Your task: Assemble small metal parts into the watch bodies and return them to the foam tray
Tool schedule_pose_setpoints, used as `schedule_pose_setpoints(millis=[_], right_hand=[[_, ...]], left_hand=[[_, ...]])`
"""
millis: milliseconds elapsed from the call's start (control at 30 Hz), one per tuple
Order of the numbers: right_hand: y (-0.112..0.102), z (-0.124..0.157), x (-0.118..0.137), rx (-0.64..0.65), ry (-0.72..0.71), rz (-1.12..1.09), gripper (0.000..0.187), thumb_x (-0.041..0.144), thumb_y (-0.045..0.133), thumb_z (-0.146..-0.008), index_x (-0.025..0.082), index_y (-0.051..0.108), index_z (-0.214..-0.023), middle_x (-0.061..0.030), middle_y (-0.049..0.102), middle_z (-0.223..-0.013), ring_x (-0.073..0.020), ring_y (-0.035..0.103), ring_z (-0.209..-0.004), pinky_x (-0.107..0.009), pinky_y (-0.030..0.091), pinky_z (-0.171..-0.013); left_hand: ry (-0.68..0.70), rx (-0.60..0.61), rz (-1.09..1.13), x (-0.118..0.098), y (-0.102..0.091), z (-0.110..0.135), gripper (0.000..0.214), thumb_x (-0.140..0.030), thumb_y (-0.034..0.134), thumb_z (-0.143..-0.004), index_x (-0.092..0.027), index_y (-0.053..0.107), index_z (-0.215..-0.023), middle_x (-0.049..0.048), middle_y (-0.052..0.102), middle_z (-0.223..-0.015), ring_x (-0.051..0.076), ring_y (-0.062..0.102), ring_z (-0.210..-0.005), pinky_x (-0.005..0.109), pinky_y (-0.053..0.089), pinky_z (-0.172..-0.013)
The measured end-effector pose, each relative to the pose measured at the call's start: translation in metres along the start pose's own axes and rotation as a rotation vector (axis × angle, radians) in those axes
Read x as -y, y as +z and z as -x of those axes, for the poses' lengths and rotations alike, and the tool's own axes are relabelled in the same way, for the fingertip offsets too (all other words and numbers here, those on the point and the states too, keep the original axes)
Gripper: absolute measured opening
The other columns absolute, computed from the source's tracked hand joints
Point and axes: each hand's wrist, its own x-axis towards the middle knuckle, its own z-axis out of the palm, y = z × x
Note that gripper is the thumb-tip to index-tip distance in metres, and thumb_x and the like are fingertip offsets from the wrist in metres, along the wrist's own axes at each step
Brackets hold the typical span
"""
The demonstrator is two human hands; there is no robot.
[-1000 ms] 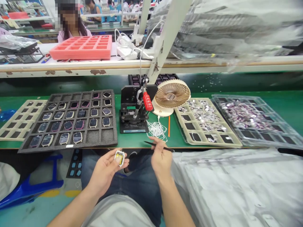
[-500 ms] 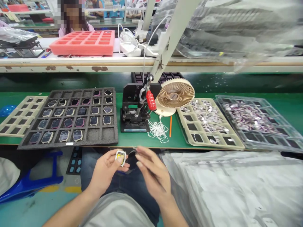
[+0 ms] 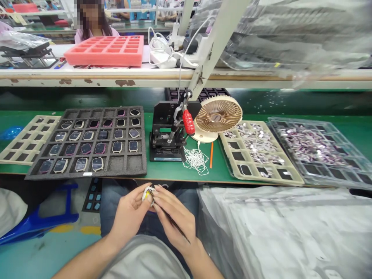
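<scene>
My left hand (image 3: 129,215) is closed around a small white and yellow watch case (image 3: 147,192), held over my lap below the bench edge. My right hand (image 3: 173,217) rests against it, fingertips on the case, with black tweezers (image 3: 174,226) tucked along the palm. Straight ahead on the green bench stands a black hand press (image 3: 167,133) with a red handle (image 3: 188,121). To its left lies a black foam tray (image 3: 87,143) with several watch cases in its pockets.
A beige fan (image 3: 217,116), a white cord bundle (image 3: 197,159) and an orange pencil (image 3: 211,155) sit by the press. Beige trays (image 3: 258,153) (image 3: 23,139) and a clear tray (image 3: 314,149) hold small parts. Plastic sheeting (image 3: 285,232) covers the right. A person sits behind a pink tray (image 3: 106,50).
My right hand has swung left from the bench edge and closed onto the case in my left hand; the tweezers turned from pointing outward to lying along the palm.
</scene>
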Motion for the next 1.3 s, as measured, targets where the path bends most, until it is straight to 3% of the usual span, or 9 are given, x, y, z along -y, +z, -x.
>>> schedule_pose_setpoints(millis=[267,367,533,633,800,900,1000,1100,1300], right_hand=[[0.002,0.008,-0.006,0.041,-0.089,0.028,0.061,-0.008,0.06,-0.092,0.02,0.064,-0.146,-0.0124,0.07,-0.141,-0.0349,0.061,-0.14,-0.059,0.057,-0.114],[0.005,0.012,-0.012,-0.022,-0.102,0.039,0.06,-0.007,0.061,-0.092,0.02,0.065,-0.146,-0.0132,0.07,-0.142,-0.0355,0.062,-0.139,-0.06,0.058,-0.112],[0.012,0.021,-0.016,-0.124,-0.002,-0.014,0.056,-0.007,0.062,-0.092,0.023,0.071,-0.138,-0.011,0.075,-0.134,-0.0343,0.068,-0.131,-0.059,0.061,-0.108],[0.012,0.022,-0.011,-0.256,0.09,-0.069,0.045,-0.001,0.064,-0.094,0.027,0.076,-0.128,-0.0076,0.079,-0.126,-0.0335,0.074,-0.122,-0.057,0.065,-0.103],[-0.025,-0.011,-0.024,-0.653,0.298,0.214,0.024,0.022,0.068,-0.1,0.027,0.081,-0.119,-0.0074,0.081,-0.12,-0.0297,0.079,-0.108,-0.05,0.065,-0.102],[-0.066,-0.042,-0.054,-0.784,0.338,0.442,0.03,0.037,0.067,-0.102,0.02,0.08,-0.122,-0.0119,0.079,-0.124,-0.0285,0.075,-0.116,-0.048,0.057,-0.111],[-0.095,-0.057,-0.083,-0.673,0.438,0.546,0.035,0.045,0.065,-0.099,0.018,0.081,-0.115,-0.0128,0.08,-0.119,-0.028,0.075,-0.115,-0.046,0.056,-0.11],[-0.101,-0.055,-0.092,-0.553,0.536,0.556,0.033,0.046,0.071,-0.093,0.018,0.084,-0.105,-0.0112,0.083,-0.106,-0.0281,0.078,-0.102,-0.043,0.06,-0.1],[-0.104,-0.042,-0.057,-0.518,0.699,0.681,0.049,0.056,0.05,-0.104,0.017,0.081,-0.101,-0.0116,0.083,-0.1,-0.0271,0.078,-0.094,-0.038,0.062,-0.089]], left_hand=[[-0.059,0.045,0.047,0.002,-0.003,0.0,0.057,-0.04,0.088,-0.082,-0.018,0.074,-0.132,0.0109,0.083,-0.111,0.022,0.079,-0.091,0.031,0.067,-0.079],[-0.102,0.093,0.101,0.0,-0.005,-0.001,0.061,-0.037,0.088,-0.083,-0.018,0.069,-0.138,0.0112,0.083,-0.11,0.02,0.077,-0.086,0.032,0.067,-0.077],[-0.195,0.209,0.285,-0.003,-0.009,-0.006,0.043,-0.032,0.084,-0.089,-0.015,0.074,-0.127,0.0141,0.08,-0.114,0.023,0.077,-0.095,0.036,0.065,-0.087],[-0.263,0.186,0.335,-0.003,-0.009,-0.009,0.039,-0.03,0.084,-0.089,-0.015,0.073,-0.123,0.0147,0.08,-0.113,0.023,0.078,-0.092,0.036,0.064,-0.088],[-0.3,0.145,0.261,0.006,-0.007,-0.01,0.055,-0.029,0.088,-0.085,-0.014,0.066,-0.134,0.019,0.08,-0.116,0.024,0.08,-0.085,0.035,0.064,-0.082],[-0.306,0.201,0.227,0.013,-0.004,-0.011,0.047,-0.033,0.088,-0.085,-0.012,0.072,-0.123,0.021,0.079,-0.118,0.024,0.078,-0.086,0.033,0.062,-0.077],[-0.314,0.255,0.208,0.019,0.0,-0.012,0.047,-0.036,0.088,-0.084,-0.012,0.073,-0.121,0.0211,0.078,-0.117,0.025,0.077,-0.089,0.033,0.06,-0.076],[-0.293,0.249,0.175,0.024,-0.001,-0.013,0.052,-0.039,0.089,-0.083,-0.013,0.072,-0.125,0.0193,0.078,-0.116,0.023,0.074,-0.087,0.03,0.055,-0.069],[-0.177,0.251,0.04,0.036,-0.01,-0.015,0.054,-0.045,0.087,-0.083,-0.014,0.072,-0.125,0.0163,0.08,-0.105,0.017,0.066,-0.072,0.027,0.048,-0.06]])
